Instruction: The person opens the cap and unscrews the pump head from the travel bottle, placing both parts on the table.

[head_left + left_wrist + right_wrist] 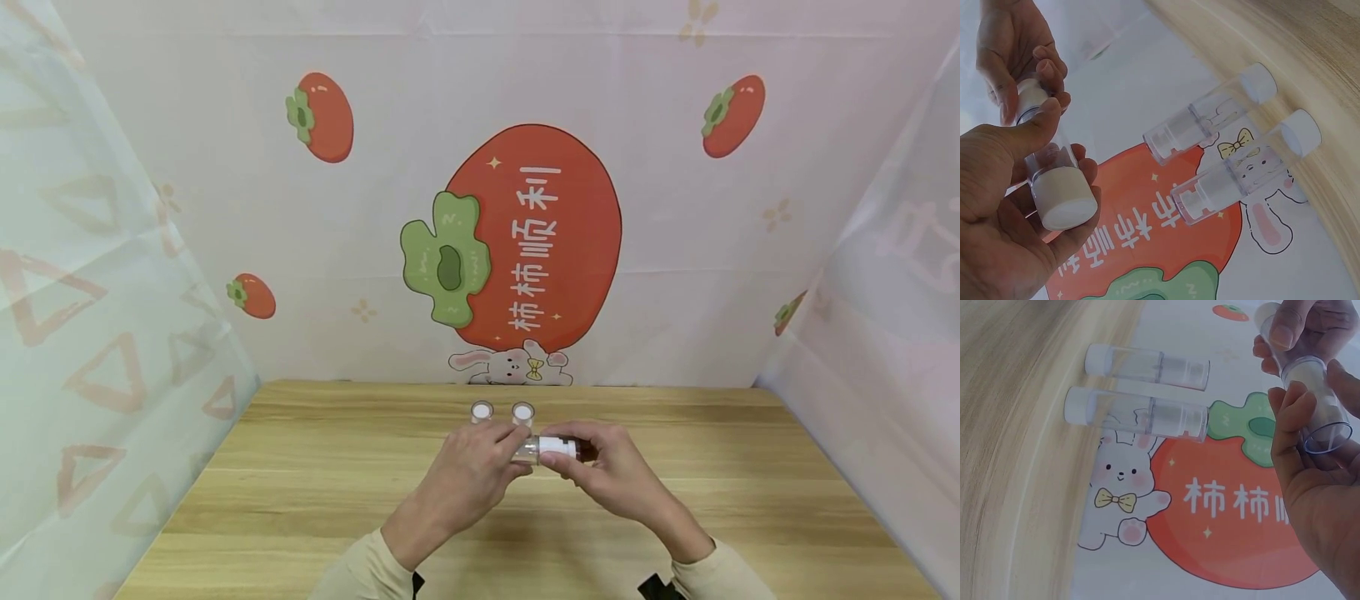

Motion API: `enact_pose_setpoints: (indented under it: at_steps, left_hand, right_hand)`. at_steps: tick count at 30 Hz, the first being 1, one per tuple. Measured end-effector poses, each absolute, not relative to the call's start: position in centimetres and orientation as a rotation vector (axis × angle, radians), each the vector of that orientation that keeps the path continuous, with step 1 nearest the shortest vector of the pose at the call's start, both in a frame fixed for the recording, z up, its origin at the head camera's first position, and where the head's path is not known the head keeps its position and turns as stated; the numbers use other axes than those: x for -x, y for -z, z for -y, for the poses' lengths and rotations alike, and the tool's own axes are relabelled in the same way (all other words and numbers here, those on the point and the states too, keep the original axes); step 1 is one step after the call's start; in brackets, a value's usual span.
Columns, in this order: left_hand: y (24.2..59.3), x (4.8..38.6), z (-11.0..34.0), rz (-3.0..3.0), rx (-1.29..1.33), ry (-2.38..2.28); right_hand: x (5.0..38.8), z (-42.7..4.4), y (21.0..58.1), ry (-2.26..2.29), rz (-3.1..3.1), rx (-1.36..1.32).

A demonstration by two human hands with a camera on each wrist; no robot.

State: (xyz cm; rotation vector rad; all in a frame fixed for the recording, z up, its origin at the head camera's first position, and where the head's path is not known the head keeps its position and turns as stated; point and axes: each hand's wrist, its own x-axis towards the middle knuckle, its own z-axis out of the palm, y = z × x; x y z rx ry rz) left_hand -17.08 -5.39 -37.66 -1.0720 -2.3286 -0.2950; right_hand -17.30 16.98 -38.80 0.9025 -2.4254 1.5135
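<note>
A clear bottle with a white base and white collar (557,447) lies sideways between both hands above the table. My left hand (472,471) grips its base end, fingers curled round the clear body (1054,156) in the left wrist view. At the other end my right hand (618,475) holds the collar part between thumb and fingers; the right wrist view shows a clear cover (1329,434) over that end. Two similar bottles stand upright just beyond the hands, one on the left (482,411) and one on the right (522,412).
The wooden table (315,467) reaches back to a white cloth backdrop (375,208) printed with red fruit and a rabbit. Cloth walls rise along the left (97,292) and right (885,333) sides.
</note>
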Motion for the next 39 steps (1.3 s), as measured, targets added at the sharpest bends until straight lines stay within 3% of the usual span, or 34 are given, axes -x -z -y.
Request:
enact_pose_setpoints:
  at_steps: [12, 26, 39]
  left_hand:
    - [37.4, 16.9, 5.4, 2.403, 1.062, 0.275]
    - [37.5, 17.2, 6.6, 2.534, 0.985, 0.380]
    - [38.4, 17.3, 7.2, 2.546, 0.954, 0.471]
  right_hand:
    - [17.5, -16.9, 39.2, -1.368, 2.325, -1.002]
    - [17.5, -17.8, 39.4, -1.418, 2.422, -0.885]
    - [18.9, -22.1, 40.0, -1.314, 2.453, -0.690]
